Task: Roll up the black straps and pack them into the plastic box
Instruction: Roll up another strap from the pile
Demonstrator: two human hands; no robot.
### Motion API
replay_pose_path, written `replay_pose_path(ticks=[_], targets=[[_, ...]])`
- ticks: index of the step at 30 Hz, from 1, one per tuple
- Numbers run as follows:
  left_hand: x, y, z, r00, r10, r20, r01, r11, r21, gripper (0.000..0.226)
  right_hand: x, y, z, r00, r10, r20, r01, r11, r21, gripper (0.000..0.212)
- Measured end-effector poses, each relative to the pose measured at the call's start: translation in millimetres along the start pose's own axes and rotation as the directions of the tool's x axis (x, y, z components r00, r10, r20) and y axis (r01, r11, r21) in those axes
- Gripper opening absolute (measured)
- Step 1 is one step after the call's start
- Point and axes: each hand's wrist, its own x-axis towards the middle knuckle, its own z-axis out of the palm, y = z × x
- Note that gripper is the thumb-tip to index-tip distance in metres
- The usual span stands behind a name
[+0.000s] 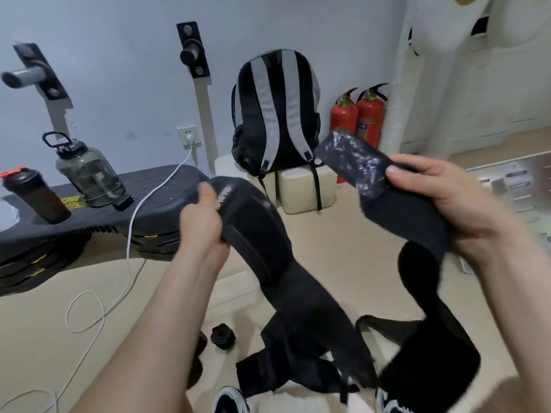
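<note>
Above beige floor (351,234), hands (199,216) (447,198) grip black straps (256,234) (408,222).

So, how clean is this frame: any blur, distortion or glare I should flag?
Head view: motion blur smears the left hand, the right hand and the black straps; wide-angle bending tilts the wall mounts; light soft and even, no harsh glare; backpack and fire extinguishers fairly sharp.

Worn on the head, wide-angled. Looks forward and down along both bare forearms, close upon the left hand (202,216) and right hand (441,201) at mid-frame. Faces the pale painted wall (119,84) far beyond the hands; takes in the beige floor (343,248) below them and the black-and-white shoe toes (231,397) nearest.
</note>
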Motion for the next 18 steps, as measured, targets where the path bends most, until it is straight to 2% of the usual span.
replay_pose_path(ticks=[3, 5, 10, 14, 18], targets=[[-20.0, -17.0, 16.0, 0.940, -0.022, 0.341, -0.034, 0.987, 0.156, 0.029, 5.6, 17.4, 11.7, 0.997, 0.053, 0.058, -0.056, 0.998, 0.041, 0.039], [-27.6, -21.7, 20.2, 0.884, -0.052, 0.465, -0.027, 0.987, 0.161, 0.030, 7.1, 20.8, 17.3, 0.997, 0.046, 0.070, -0.047, 0.999, 0.020, 0.034], [-30.4, -19.6, 18.4, 0.777, -0.066, 0.626, 0.059, 0.998, 0.033, 0.040, 10.8, 31.8, 26.7, 0.995, 0.080, 0.066, -0.066, 0.980, -0.189, 0.019], [-36.0, -16.3, 16.4, 0.774, 0.024, 0.633, -0.089, 0.993, 0.072, 0.039, 14.1, 35.6, 36.3, 0.996, 0.090, 0.007, -0.083, 0.944, -0.320, 0.028], [-39.3, -11.7, 15.2, 0.736, 0.050, 0.675, -0.096, 0.995, 0.031, 0.073, 18.1, 41.3, 44.5, 0.997, 0.053, -0.065, -0.070, 0.951, -0.301, 0.018]])
